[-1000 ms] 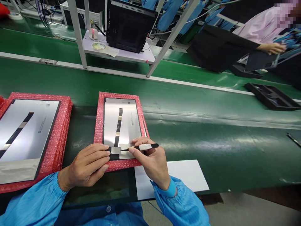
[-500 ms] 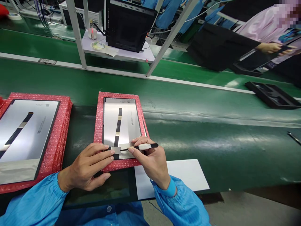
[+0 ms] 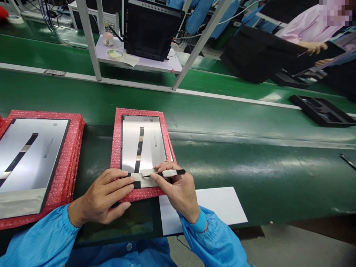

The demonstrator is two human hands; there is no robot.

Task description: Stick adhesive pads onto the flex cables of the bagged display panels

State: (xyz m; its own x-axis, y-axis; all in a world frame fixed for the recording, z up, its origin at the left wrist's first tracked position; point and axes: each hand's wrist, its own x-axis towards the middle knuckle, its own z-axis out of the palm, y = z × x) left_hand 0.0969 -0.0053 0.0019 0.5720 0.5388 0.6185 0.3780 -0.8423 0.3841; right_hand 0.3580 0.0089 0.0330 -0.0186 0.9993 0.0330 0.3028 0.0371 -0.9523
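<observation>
A silver display panel [image 3: 130, 144] lies back side up on red bubble wrap [image 3: 116, 148], with a dark ribbon cable [image 3: 139, 148] running down its middle. My left hand [image 3: 104, 194] lies flat at the panel's lower left, fingers outstretched, the tips resting on a small silvery strip [image 3: 136, 177] near the cable's lower end. Between the thumb and fingers of my right hand [image 3: 179, 187] is a pair of tweezers [image 3: 174, 173] with a dark tip and a white middle. Their point touches or nearly touches the right end of that strip; I cannot tell which.
At left, another display panel [image 3: 30, 159] tops a stack of red bubble wrap [image 3: 71, 155]. A white sheet [image 3: 219, 204] lies under my right forearm. A black tray [image 3: 322, 110] sits far right, below a co-worker's hand [image 3: 315, 47]. A metal frame [image 3: 191, 52] stands behind.
My hands and the tweezers stay almost in place; the whole view shifts very slightly. At the far right, the co-worker's hands have moved over a dark panel.
</observation>
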